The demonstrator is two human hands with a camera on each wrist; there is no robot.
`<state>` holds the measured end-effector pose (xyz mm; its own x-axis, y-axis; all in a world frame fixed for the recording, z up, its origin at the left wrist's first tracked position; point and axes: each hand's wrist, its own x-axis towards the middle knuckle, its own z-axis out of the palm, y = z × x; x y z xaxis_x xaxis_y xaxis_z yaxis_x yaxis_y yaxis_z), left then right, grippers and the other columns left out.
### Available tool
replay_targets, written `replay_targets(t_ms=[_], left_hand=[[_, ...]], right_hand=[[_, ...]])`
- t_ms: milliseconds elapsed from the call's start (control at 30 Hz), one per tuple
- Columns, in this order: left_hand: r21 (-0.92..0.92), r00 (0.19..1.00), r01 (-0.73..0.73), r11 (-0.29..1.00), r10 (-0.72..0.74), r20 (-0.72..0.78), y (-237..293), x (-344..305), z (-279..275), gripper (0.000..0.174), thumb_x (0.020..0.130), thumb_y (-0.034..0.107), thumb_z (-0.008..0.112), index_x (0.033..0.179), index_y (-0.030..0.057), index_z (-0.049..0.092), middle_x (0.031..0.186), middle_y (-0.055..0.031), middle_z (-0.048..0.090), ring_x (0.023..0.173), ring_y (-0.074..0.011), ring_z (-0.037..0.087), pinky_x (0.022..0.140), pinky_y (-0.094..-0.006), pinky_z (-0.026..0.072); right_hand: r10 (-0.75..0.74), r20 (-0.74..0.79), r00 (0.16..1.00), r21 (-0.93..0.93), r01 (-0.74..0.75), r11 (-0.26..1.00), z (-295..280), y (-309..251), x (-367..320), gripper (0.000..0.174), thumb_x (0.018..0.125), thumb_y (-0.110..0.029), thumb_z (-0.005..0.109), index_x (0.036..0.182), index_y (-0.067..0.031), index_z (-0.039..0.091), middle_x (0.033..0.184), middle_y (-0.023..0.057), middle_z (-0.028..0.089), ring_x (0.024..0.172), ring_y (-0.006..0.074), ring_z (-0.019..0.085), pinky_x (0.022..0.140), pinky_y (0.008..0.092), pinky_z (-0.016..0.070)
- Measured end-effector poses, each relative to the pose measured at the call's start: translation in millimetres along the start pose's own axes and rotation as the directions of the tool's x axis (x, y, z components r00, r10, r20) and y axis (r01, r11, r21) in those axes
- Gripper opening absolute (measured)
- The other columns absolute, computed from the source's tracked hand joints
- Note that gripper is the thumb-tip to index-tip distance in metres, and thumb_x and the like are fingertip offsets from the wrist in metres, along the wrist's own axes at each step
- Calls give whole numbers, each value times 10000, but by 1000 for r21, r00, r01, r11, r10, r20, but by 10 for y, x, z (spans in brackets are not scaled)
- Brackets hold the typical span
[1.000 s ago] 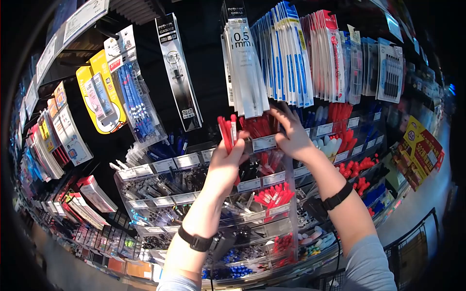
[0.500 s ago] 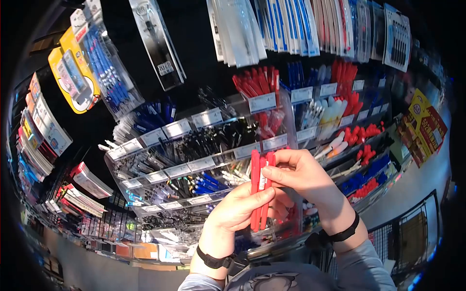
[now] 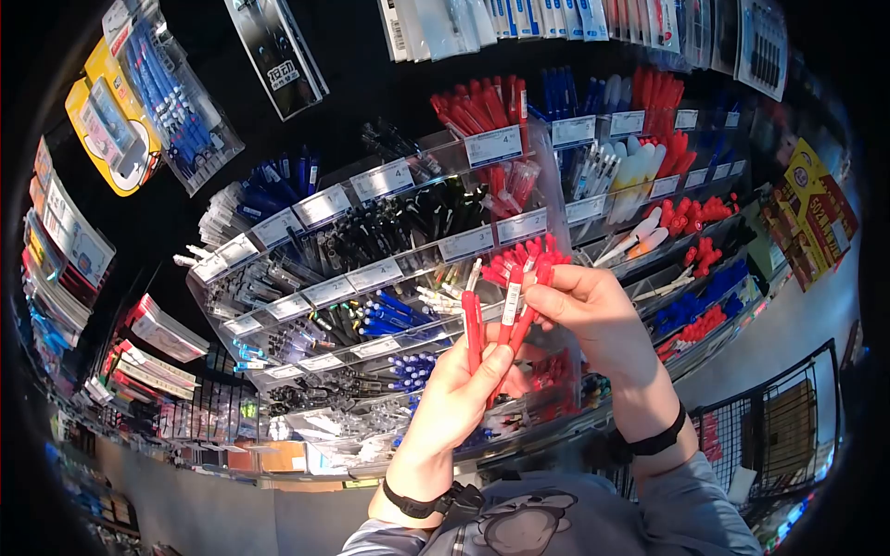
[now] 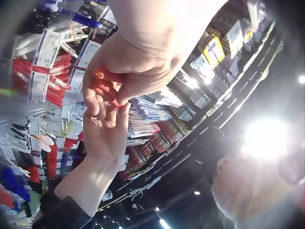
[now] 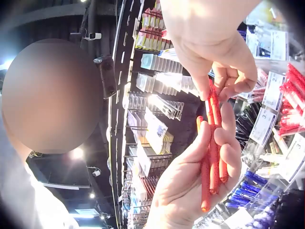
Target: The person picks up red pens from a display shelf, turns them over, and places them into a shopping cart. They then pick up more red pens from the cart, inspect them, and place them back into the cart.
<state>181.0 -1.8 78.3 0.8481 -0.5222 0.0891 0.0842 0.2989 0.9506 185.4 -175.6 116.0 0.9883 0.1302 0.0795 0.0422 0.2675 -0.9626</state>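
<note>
My left hand [image 3: 456, 394] grips a small bunch of red pens [image 3: 493, 326] in front of a clear tiered pen rack [image 3: 408, 269]. My right hand [image 3: 577, 310] pinches the upper ends of two of those pens between thumb and fingers. In the right wrist view the red pens [image 5: 212, 143] lie across the left hand's palm [image 5: 190, 186] while the right hand's fingers [image 5: 228, 81] hold their tops. The left wrist view shows the left hand's fingers [image 4: 124, 67] curled round the red pens [image 4: 107, 86] with the right hand [image 4: 107, 138] beneath.
The rack holds black pens [image 3: 408, 222], blue pens [image 3: 389, 320] and red pens [image 3: 482, 107] behind price labels [image 3: 493, 145]. Hanging packets [image 3: 167, 83] fill the wall above. A wire basket [image 3: 779, 445] stands at lower right. Yellow boxes [image 3: 816, 213] sit at far right.
Both hands came down from the upper red-pen bin to chest height with the pens. The right hand now spreads the bunch apart. The view has tilted downward.
</note>
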Motion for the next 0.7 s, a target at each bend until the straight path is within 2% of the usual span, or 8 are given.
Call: replay_targets(t_ms=[67,100,167,233,367,433,467,700], left_hand=[[19,999,-12,1000,12,-35,6,-27,2,321,940,184,491,1158,-52,495,985,-128,623,722,-120,607,647,-226,483],[32,999,6,999,-5,-32,-1,-39,-10,330,941,188,489,1162,-57,497,992,-134,624,717,-124,611,647,-229,492],[45,999,27,999,-25,-29,2,-66,-14,338,941,191,487,1166,-61,498,999,-139,625,711,-128,615,647,-233,501],[36,998,53,998,-51,-42,39,-99,13,363,954,215,469,1223,-28,488,1015,-100,627,734,-107,598,666,-247,496],[71,993,104,992,-100,-62,70,-145,25,374,951,218,475,1228,-34,487,1004,-109,630,740,-123,622,650,-255,507],[60,989,122,991,-117,-90,69,-158,31,381,926,179,510,1220,-62,478,1025,-176,627,716,-161,647,633,-250,531],[60,989,124,991,-118,-91,65,-164,26,381,926,179,510,1220,-62,478,1025,-176,627,716,-161,647,633,-250,531],[53,992,114,992,-110,-66,54,-177,-27,371,939,211,499,1218,-34,493,917,-106,641,668,-130,631,577,-225,505]], right_hand=[[-132,-10,991,13,132,991,-36,143,32,154,853,-129,630,922,4,596,856,47,650,702,58,590,619,192,493],[-129,-8,992,15,129,992,-35,153,19,154,853,-129,630,922,4,596,856,47,650,702,58,590,619,192,493],[-99,-20,995,173,101,980,-33,168,-5,120,854,-115,625,890,-15,568,842,43,643,699,63,584,639,180,464],[-91,-21,996,192,94,977,-26,190,-11,110,854,-111,623,875,-25,556,828,40,638,697,60,578,622,176,456],[-84,7,996,215,81,973,-44,245,-20,103,848,-106,628,863,-38,552,796,29,625,682,51,555,594,167,431],[-75,14,997,217,71,974,-66,275,-17,99,850,-109,627,862,-40,556,790,25,622,677,51,552,598,170,431],[-68,20,997,217,63,974,-72,284,-18,96,851,-111,625,860,-42,560,784,21,619,672,50,549,602,173,432],[-38,58,998,286,19,958,-38,303,-28,118,878,-157,605,856,-44,578,772,9,611,683,62,561,629,192,449]])
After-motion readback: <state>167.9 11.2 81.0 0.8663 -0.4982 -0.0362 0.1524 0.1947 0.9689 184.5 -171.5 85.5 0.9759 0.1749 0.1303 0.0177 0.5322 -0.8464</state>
